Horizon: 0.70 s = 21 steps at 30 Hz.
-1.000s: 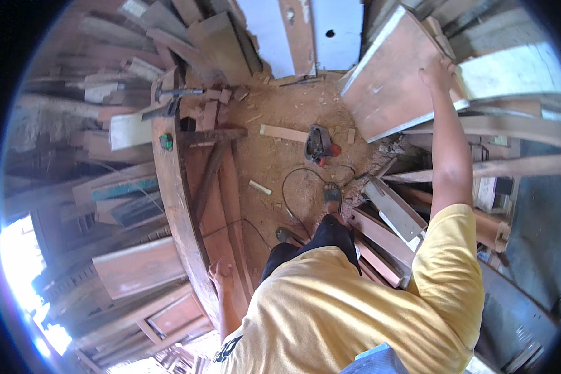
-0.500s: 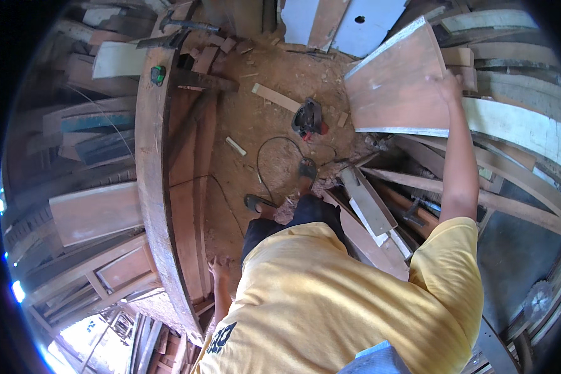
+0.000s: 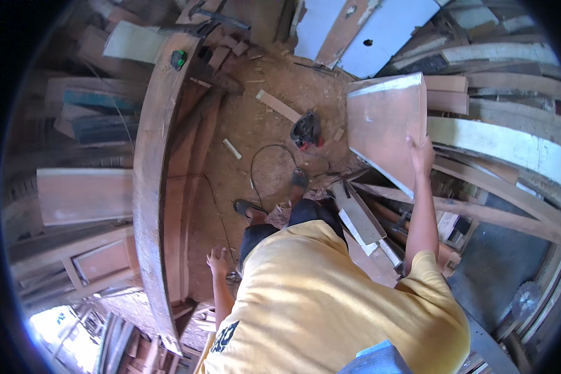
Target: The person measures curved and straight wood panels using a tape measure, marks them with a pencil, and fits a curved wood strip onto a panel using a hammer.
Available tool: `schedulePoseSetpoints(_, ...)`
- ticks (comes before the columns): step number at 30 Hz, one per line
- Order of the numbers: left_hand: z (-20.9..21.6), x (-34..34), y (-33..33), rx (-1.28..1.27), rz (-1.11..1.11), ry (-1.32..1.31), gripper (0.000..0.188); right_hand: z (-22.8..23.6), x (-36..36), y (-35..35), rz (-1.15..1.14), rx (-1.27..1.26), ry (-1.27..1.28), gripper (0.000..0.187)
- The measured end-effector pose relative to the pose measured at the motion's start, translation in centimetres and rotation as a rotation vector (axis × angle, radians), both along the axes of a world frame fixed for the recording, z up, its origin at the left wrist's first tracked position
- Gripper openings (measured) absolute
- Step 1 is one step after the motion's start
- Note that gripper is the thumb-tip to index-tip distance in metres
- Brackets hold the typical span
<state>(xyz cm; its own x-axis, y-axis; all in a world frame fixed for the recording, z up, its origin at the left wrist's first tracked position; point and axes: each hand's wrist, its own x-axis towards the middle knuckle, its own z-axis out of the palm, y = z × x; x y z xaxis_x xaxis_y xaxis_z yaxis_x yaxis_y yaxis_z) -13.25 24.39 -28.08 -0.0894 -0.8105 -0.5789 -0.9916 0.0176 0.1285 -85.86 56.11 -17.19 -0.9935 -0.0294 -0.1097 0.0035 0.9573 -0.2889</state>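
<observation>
A flat brown wooden panel with whitish strips along two edges stands tilted at the right. My right hand grips it by its right-hand edge, the thumb lying over the front face and the other fingers mostly hidden. My left hand hangs low beside my leg, fingers apart and nothing in it. Closest to that hand is the long wooden workbench on the left, which it does not touch.
A dark power saw lies on the dirt floor, its cord looping near my feet. A hammer and a green-and-black tape measure rest at the bench's far end. Stacked boards line the right; a white board leans at the back.
My right hand has come nearer and leftward with the panel, which now slants more steeply. My left hand remains low and empty. The whole view has shifted slightly.
</observation>
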Motion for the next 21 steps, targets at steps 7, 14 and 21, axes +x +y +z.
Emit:
schedulePoseSetpoints(7, -2.9, -3.8, -3.4, 0.227, -0.426, -0.046, 0.053, 6.2, -1.8, -0.4, 0.193, -0.181, 0.068, 0.042)
schedulePoseSetpoints(14, 5.8, -22.0, -6.0, 0.008, -0.236, 0.752, 0.055, 31.6, 10.1, -7.5, 0.536, -0.190, 0.084, 0.042)
schedulePoseSetpoints(21, 7.8, -34.7, -3.3, 0.103, 0.100, 1.690, 0.068, 46.7, 24.7, -15.4, 0.867, 0.172, 0.232, 0.041)
